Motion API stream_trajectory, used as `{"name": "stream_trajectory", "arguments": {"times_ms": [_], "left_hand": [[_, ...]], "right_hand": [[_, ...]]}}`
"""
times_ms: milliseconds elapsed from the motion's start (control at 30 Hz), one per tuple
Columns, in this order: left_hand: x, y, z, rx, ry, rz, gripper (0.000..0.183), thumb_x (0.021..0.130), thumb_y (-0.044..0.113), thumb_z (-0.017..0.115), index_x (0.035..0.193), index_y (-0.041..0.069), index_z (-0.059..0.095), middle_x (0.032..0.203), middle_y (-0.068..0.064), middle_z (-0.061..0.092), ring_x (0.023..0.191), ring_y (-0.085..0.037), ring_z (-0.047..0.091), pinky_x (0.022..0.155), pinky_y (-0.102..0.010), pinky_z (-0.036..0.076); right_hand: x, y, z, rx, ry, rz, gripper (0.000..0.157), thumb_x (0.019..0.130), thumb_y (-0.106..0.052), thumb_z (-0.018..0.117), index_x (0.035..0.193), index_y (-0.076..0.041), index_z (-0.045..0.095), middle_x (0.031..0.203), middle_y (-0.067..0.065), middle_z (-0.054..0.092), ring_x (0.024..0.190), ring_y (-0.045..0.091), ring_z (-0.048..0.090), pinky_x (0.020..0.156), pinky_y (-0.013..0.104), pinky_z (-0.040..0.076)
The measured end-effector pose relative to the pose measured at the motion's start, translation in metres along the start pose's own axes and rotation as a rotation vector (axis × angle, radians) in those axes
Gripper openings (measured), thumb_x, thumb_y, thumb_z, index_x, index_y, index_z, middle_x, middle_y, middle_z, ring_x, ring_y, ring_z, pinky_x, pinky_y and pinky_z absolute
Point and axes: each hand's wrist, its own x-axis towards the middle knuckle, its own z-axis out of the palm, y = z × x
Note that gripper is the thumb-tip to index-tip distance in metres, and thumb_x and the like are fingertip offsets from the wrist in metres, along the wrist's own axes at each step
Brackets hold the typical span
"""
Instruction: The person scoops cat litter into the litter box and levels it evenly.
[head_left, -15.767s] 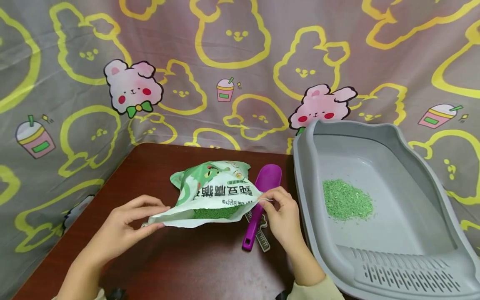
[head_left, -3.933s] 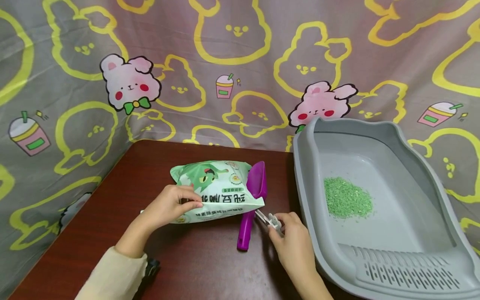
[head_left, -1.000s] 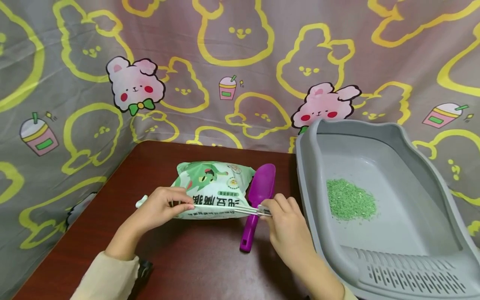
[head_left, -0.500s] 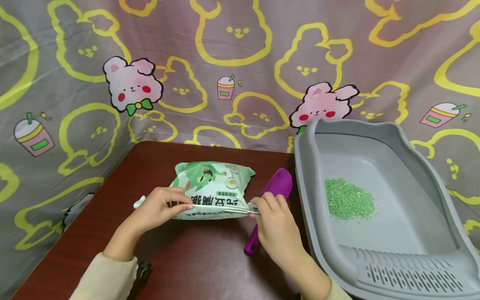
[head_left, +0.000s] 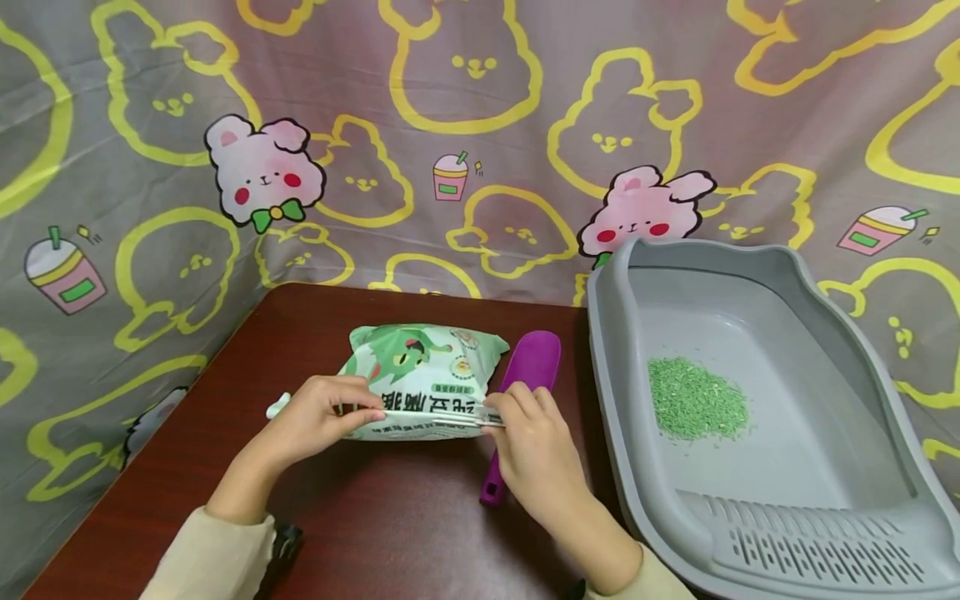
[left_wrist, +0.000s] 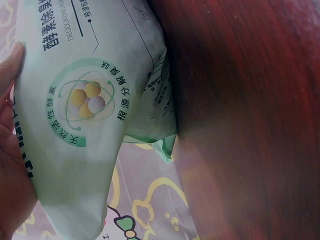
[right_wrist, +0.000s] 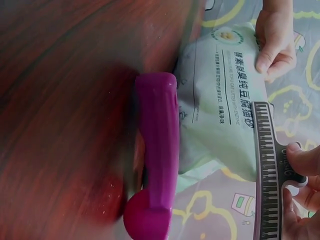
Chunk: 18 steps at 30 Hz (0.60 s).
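Observation:
A green and white bag of cat litter [head_left: 416, 358] lies on the table, its mouth folded into a flat strip towards me. At the left part of that fold, my left hand [head_left: 322, 414] pinches the edge between thumb and fingers. My right hand [head_left: 538, 446] pinches the handle of a bag clip [right_wrist: 270, 175] patterned with piano keys. The clip's long bars lie along the right part of the fold; whether they press on it I cannot tell. Partly behind my right hand is a purple scoop [head_left: 536, 358], touching or close to the bag's right side.
A grey litter box [head_left: 780, 333] stands to the right, with a heap of green litter pellets [head_left: 696, 400] on its floor. A patterned curtain [head_left: 480, 225] hangs behind the dark red table [head_left: 405, 517].
The bag's mouth, earlier held wide by both hands, is now folded flat. My right hand has taken up the clip and moved it left along the fold. The scoop has shifted slightly.

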Motion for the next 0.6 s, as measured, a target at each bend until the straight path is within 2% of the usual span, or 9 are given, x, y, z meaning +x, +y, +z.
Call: {"name": "stream_trajectory", "arguments": {"times_ms": [233, 400, 600], "left_hand": [[0.000, 0.001, 0.000, -0.005, -0.002, 0.005, 0.011, 0.079, 0.005, 0.080, 0.084, 0.015, 0.079, 0.071, 0.010, 0.061, 0.066, 0.000, 0.048, 0.056, -0.016, 0.042], [0.000, 0.001, -0.001, -0.010, -0.003, 0.014, 0.013, 0.079, 0.004, 0.080, 0.083, 0.016, 0.078, 0.071, 0.010, 0.061, 0.065, 0.001, 0.048, 0.056, -0.015, 0.042], [0.000, 0.002, 0.000, -0.023, -0.007, 0.017, 0.013, 0.079, 0.003, 0.080, 0.083, 0.015, 0.078, 0.071, 0.009, 0.061, 0.067, 0.000, 0.048, 0.057, -0.015, 0.041]], "right_hand": [[0.003, -0.001, 0.005, 0.034, -0.008, -0.013, 0.029, 0.074, -0.009, 0.085, 0.097, -0.010, 0.069, 0.086, 0.000, 0.059, 0.074, 0.018, 0.047, 0.066, 0.027, 0.044], [0.006, 0.001, 0.008, 0.144, -0.003, -0.021, 0.028, 0.074, -0.010, 0.084, 0.097, -0.010, 0.069, 0.089, 0.000, 0.061, 0.076, 0.016, 0.048, 0.067, 0.026, 0.045], [0.007, -0.001, 0.012, 0.235, -0.031, 0.025, 0.026, 0.076, -0.011, 0.083, 0.098, -0.010, 0.070, 0.089, -0.001, 0.061, 0.079, 0.013, 0.048, 0.066, 0.024, 0.044]]}}
